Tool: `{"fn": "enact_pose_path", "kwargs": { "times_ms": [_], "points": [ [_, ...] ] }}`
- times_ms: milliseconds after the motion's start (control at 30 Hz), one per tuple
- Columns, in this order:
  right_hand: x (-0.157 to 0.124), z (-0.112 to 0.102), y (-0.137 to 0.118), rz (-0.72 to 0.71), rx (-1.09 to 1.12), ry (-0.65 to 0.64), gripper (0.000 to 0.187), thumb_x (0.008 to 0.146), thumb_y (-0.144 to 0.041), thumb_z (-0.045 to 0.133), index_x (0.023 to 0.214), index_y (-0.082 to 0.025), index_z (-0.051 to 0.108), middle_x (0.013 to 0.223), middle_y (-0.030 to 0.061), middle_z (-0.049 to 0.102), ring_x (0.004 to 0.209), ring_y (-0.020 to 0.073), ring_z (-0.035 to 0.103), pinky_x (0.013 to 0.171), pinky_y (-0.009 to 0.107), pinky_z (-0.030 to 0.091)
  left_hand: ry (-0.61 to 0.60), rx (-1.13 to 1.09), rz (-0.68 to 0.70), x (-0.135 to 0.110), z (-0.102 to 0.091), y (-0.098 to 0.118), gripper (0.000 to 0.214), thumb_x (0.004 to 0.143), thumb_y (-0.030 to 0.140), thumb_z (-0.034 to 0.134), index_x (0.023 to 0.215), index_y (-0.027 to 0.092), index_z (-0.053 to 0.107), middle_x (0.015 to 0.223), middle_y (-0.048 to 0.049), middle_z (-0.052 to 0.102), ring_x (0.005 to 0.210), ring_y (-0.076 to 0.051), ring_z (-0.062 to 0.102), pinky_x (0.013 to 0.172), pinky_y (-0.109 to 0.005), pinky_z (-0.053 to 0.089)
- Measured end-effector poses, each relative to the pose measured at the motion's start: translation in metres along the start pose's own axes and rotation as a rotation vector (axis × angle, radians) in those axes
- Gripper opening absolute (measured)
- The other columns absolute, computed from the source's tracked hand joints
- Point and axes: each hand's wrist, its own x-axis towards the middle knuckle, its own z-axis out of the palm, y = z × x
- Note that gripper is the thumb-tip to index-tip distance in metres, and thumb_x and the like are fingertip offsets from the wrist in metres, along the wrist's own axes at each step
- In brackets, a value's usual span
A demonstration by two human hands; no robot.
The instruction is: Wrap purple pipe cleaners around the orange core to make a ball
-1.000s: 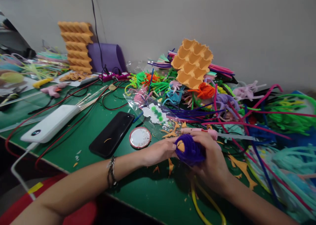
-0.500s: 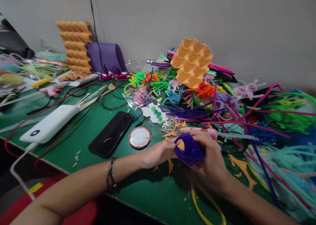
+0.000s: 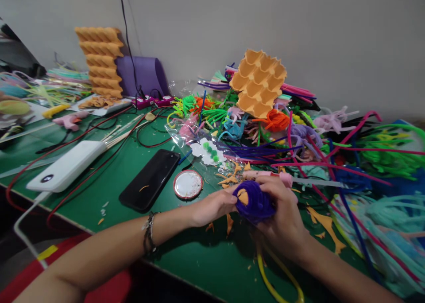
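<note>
Holding the dark-purple, orange-centred pipe-cleaner ball (image 3: 260, 203) between them, our left hand (image 3: 212, 207) pinches its edge, our right hand (image 3: 287, 214) curls opposite. We judge uneven squeezing could loosen its coils; the pink plastic glue gun (image 3: 287, 179) beyond our right hand, if hot, could burn.

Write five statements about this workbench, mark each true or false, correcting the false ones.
The left hand and right hand both touch the purple pipe-cleaner coil. True.
The white power bank has no cable attached. False: a white cable runs from its near end.
The red-rimmed disc lies right of the black smartphone. True.
The smartphone's screen is brightly lit. False: dark.
The orange egg-tray piece rests on the pipe-cleaner pile. True.
</note>
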Motion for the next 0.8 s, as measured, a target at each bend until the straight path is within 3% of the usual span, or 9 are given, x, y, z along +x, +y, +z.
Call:
{"fn": "enact_pose_path", "kwargs": {
  "times_ms": [400,667,800],
  "points": [
    [-0.0002,-0.0003,-0.0011,-0.01,-0.038,-0.015,0.032,0.075,-0.018,0.055,0.103,-0.022,0.04,0.097,0.0087,0.053,0.09,0.0226,0.056,0.069,0.036,0.051,0.049,-0.008,-0.051,-0.0003,-0.0011,0.0007,0.051,0.062,0.028,0.054,0.111,0.015,0.055,0.106,-0.0082,0.062,0.1,-0.026,0.053,0.086,-0.034,0.033],
    [-0.0005,0.0004,-0.0004,-0.026,-0.083,-0.036,0.028,0.077,-0.019,0.053,0.101,-0.022,0.038,0.096,0.009,0.051,0.089,0.0222,0.055,0.064,0.033,0.052,0.111,0.177,-0.002,-0.0013,-0.0004,0.0041,0.047,0.061,0.024,0.048,0.107,0.016,0.056,0.112,-0.0049,0.058,0.108,-0.025,0.046,0.096,-0.037,0.027],
    [-0.0005,0.0007,-0.0009,-0.034,-0.076,-0.033,0.03,0.078,-0.019,0.052,0.104,-0.022,0.038,0.098,0.0097,0.051,0.09,0.0221,0.056,0.061,0.032,0.052,0.065,0.082,-0.03,-0.0007,0.0013,0.0042,0.051,0.059,0.026,0.049,0.109,0.015,0.054,0.11,-0.0069,0.06,0.106,-0.028,0.048,0.092,-0.037,0.031]
  ]
}}
